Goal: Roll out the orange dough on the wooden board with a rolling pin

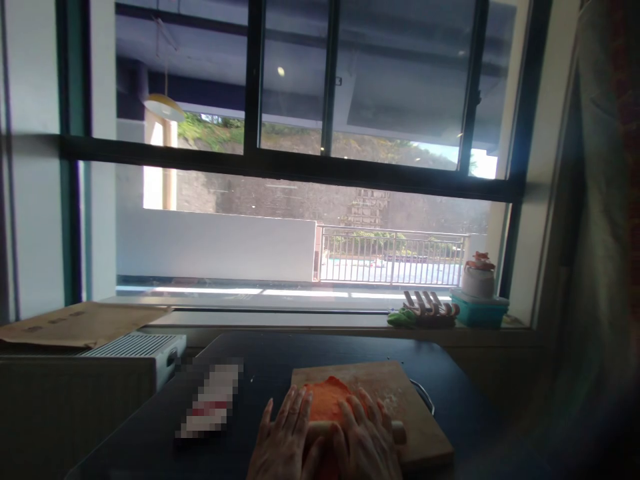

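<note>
A flattened piece of orange dough [327, 399] lies on a wooden cutting board [423, 437] at the front of the dark table. Across the dough lies a wooden rolling pin [399, 433], mostly covered by my hands. My left hand [284, 430] rests flat over its left part, fingers stretched forward, their tips reaching the dough's left edge. Over the right part lies my right hand [367, 430], palm down with its fingers spread. Both thumbs point inward near the middle of the pin. The dough's near part is largely hidden between the hands.
Left of the board, a blurred-out pale object [213, 400] lies on the dark table [280, 350]. A metal handle [424, 395] curves from the board's right side. Brown paper [83, 323] covers a white appliance at left. A teal box [477, 310] stands on the windowsill.
</note>
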Action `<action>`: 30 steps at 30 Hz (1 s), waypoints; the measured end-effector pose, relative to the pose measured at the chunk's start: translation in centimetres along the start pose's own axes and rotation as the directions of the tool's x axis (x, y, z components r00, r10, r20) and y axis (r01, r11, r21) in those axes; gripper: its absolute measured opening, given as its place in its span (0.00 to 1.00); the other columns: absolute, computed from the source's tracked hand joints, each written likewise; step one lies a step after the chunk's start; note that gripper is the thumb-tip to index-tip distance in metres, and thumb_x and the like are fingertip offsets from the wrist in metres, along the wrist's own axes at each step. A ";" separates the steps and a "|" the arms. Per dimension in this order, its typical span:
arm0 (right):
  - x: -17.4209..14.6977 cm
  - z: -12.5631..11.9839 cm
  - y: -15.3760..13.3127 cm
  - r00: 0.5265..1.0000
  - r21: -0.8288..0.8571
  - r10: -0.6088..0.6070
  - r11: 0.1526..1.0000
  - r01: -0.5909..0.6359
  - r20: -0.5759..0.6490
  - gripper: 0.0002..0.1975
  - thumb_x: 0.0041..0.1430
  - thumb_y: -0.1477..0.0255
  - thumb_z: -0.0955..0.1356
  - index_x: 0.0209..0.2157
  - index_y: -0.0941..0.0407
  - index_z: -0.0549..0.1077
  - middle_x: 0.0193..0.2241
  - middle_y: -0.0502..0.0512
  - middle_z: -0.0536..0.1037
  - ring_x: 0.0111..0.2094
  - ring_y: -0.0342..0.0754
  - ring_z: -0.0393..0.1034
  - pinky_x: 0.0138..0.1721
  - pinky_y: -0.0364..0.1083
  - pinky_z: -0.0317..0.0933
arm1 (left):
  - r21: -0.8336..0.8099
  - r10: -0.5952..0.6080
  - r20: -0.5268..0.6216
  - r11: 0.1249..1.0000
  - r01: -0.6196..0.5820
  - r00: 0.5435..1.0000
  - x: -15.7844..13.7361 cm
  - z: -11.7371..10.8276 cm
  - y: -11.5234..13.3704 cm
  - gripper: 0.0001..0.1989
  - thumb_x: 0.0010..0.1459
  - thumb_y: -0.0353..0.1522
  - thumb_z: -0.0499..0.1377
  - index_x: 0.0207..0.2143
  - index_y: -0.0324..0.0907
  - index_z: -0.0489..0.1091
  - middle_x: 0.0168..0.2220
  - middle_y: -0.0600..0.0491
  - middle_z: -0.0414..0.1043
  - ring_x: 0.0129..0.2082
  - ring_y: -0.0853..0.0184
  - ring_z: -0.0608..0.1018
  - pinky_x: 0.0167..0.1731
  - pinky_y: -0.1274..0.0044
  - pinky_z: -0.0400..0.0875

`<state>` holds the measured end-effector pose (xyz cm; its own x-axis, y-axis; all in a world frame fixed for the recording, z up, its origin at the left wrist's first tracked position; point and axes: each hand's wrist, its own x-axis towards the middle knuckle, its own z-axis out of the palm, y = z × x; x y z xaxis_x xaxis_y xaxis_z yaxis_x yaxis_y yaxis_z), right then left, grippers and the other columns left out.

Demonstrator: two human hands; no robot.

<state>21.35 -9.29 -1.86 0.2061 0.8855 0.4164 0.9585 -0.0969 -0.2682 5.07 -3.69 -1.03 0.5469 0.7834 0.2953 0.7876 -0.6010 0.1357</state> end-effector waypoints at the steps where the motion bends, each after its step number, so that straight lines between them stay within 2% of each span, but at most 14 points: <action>1: 0.2 -0.1 0.0 1.000 0.003 -0.007 1.000 0.007 0.003 0.22 0.66 0.62 0.55 0.54 0.50 0.70 0.58 0.52 0.66 0.64 0.56 0.47 0.63 0.57 0.37 | 0.005 -0.003 0.003 1.000 0.003 1.000 0.2 -0.1 0.0 0.31 0.62 0.48 0.44 0.63 0.44 0.54 0.65 0.51 0.49 0.65 0.54 0.53 0.63 0.55 0.43; 6: 4.1 -0.8 -0.1 0.999 0.007 0.012 1.000 -0.012 0.050 0.22 0.66 0.63 0.54 0.50 0.51 0.73 0.56 0.56 0.69 0.62 0.56 0.51 0.62 0.59 0.39 | 0.062 -0.070 0.041 0.996 0.068 0.997 3.2 -1.9 0.8 0.29 0.63 0.41 0.43 0.63 0.38 0.53 0.65 0.47 0.50 0.66 0.56 0.52 0.63 0.55 0.44; 11: 7.1 -0.7 0.0 0.993 -0.009 0.045 0.999 -0.044 0.109 0.20 0.66 0.64 0.56 0.46 0.53 0.75 0.53 0.60 0.72 0.60 0.59 0.55 0.59 0.60 0.45 | 0.086 -0.108 0.003 0.991 0.107 0.994 5.7 -2.8 1.3 0.27 0.64 0.37 0.41 0.61 0.34 0.58 0.63 0.44 0.56 0.65 0.56 0.55 0.62 0.55 0.45; 13: 6.7 -0.6 0.0 0.994 -0.002 0.042 0.999 -0.042 0.098 0.20 0.65 0.64 0.56 0.47 0.53 0.75 0.53 0.59 0.72 0.61 0.59 0.55 0.60 0.60 0.44 | 0.078 -0.097 0.001 0.992 0.096 0.995 5.6 -2.5 1.1 0.27 0.63 0.38 0.42 0.61 0.35 0.58 0.63 0.44 0.56 0.65 0.56 0.55 0.62 0.55 0.45; 16: 4.5 -0.2 0.2 0.999 0.016 0.004 1.000 -0.004 0.042 0.21 0.66 0.63 0.55 0.50 0.51 0.73 0.55 0.56 0.70 0.62 0.58 0.52 0.61 0.60 0.41 | 0.071 -0.065 0.004 0.995 0.065 0.998 3.9 -1.2 0.3 0.28 0.63 0.40 0.43 0.62 0.38 0.56 0.64 0.47 0.54 0.65 0.56 0.55 0.62 0.55 0.46; 20: 0.5 1.3 0.7 0.999 0.016 -0.035 0.999 0.036 -0.038 0.21 0.65 0.60 0.56 0.53 0.48 0.70 0.58 0.51 0.66 0.63 0.57 0.49 0.63 0.59 0.40 | 0.086 0.023 -0.064 0.996 -0.017 0.998 0.6 1.3 -1.2 0.27 0.62 0.42 0.46 0.62 0.46 0.55 0.64 0.52 0.53 0.64 0.56 0.57 0.62 0.58 0.49; 23: -0.9 2.1 1.2 0.997 0.024 -0.058 0.998 0.060 -0.044 0.24 0.62 0.56 0.59 0.57 0.46 0.66 0.59 0.49 0.65 0.63 0.56 0.50 0.63 0.58 0.40 | 0.100 0.058 -0.099 0.994 -0.048 0.993 -0.6 2.3 -1.8 0.28 0.62 0.43 0.47 0.63 0.49 0.54 0.64 0.54 0.52 0.64 0.57 0.57 0.62 0.60 0.50; 26: 0.1 1.5 1.1 0.999 0.031 -0.053 0.998 0.053 -0.006 0.23 0.63 0.56 0.57 0.56 0.47 0.67 0.59 0.51 0.65 0.63 0.56 0.49 0.63 0.58 0.40 | 0.092 0.036 -0.056 0.995 -0.031 0.998 0.2 1.6 -1.5 0.28 0.62 0.43 0.45 0.63 0.47 0.53 0.65 0.53 0.50 0.64 0.57 0.56 0.63 0.58 0.47; 30: 3.7 -0.5 0.4 0.996 0.028 -0.013 1.000 0.011 0.085 0.22 0.65 0.60 0.55 0.52 0.50 0.72 0.56 0.56 0.68 0.63 0.58 0.50 0.61 0.60 0.42 | 0.087 -0.054 0.026 0.995 0.052 0.998 3.3 -0.8 -0.1 0.28 0.62 0.40 0.42 0.63 0.41 0.53 0.65 0.49 0.50 0.65 0.56 0.54 0.62 0.55 0.44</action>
<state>22.58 -6.32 0.02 0.1757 0.9223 0.3444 0.9548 -0.0744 -0.2877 6.51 -1.18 0.70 0.5109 0.8186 0.2624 0.8365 -0.5437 0.0677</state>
